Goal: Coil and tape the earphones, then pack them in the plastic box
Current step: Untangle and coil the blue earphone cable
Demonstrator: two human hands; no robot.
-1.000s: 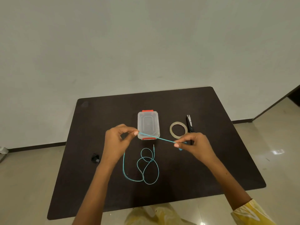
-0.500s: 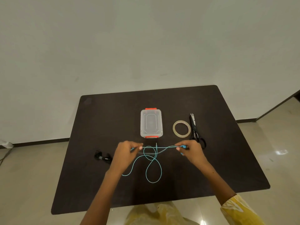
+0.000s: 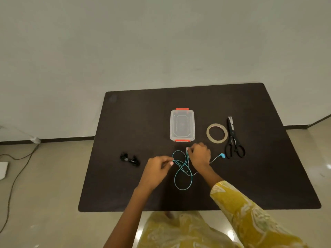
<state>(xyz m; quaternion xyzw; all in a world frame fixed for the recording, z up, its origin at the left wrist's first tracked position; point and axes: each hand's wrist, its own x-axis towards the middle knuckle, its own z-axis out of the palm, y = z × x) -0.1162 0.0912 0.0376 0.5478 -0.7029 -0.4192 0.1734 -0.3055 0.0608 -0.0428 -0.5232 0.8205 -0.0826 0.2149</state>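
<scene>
Near the tabletop's front edge, my left hand (image 3: pixel 157 168) and right hand (image 3: pixel 199 155) pinch the blue earphones (image 3: pixel 182 169), mid-coil; next I need tighter loops, then tape (image 3: pixel 217 132).

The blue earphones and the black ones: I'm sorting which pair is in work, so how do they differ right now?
The blue earphones lie spread in loose loops; the black earphones sit bunched in a small heap. The left hand and right hand both pinch the blue cord; nothing touches the black pair, which lies further left. Both rest on the dark table.
</scene>
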